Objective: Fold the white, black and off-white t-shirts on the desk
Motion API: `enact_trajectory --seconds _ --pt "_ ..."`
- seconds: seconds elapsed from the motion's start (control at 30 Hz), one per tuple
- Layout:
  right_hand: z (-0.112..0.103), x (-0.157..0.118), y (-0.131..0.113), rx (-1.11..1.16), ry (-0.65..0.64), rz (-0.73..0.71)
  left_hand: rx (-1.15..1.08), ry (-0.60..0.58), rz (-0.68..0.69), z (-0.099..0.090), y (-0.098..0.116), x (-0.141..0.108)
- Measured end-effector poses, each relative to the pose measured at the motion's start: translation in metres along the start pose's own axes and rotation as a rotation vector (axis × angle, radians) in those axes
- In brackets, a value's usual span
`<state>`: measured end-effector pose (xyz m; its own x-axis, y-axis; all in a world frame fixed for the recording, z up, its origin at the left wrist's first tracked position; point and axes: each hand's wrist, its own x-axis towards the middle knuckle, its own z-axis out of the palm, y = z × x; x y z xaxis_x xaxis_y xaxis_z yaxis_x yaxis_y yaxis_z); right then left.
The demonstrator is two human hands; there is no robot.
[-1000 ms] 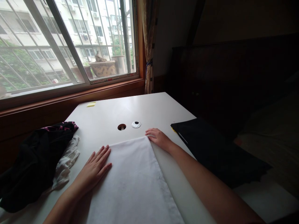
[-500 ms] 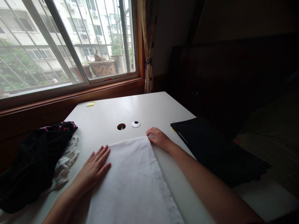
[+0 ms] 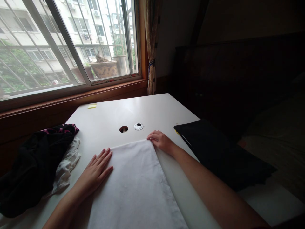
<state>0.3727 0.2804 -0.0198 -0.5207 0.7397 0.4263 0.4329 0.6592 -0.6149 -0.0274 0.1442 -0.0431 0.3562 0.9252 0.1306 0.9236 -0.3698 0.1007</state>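
A white folded cloth lies flat on the white table, its near end running out of the bottom of the view. My left hand rests flat on the cloth's far left edge, fingers stretched out and thumb apart. At the far right corner, my right hand has its fingers bent together on the fabric, pinching that corner. Its thumb is mostly hidden. A few soft wrinkles run along the cloth's right side.
A black garment with pink trim is heaped at the left over a crumpled whitish cloth. Dark folded fabric lies at the right edge. Beyond are a round hole, a silver grommet and yellow sticky notes.
The fingers of my right hand have shifted slightly left and drawn together at the cloth's corner, which has moved a little inward. My left hand stays where it was.
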Motion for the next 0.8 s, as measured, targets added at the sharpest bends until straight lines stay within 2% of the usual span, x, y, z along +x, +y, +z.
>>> enact_trajectory --seconds 0.17,0.53,0.8 --pt "-0.003 0.000 -0.007 0.008 -0.024 0.015 -0.005 -0.007 -0.013 0.000 0.001 0.000" --pt "0.003 0.002 0.001 -0.052 0.027 0.071 -0.010 -0.023 -0.040 0.000 0.000 -0.001" --pt "0.005 0.002 0.003 -0.074 0.022 0.086 -0.023 -0.021 -0.146 -0.004 -0.001 0.000"
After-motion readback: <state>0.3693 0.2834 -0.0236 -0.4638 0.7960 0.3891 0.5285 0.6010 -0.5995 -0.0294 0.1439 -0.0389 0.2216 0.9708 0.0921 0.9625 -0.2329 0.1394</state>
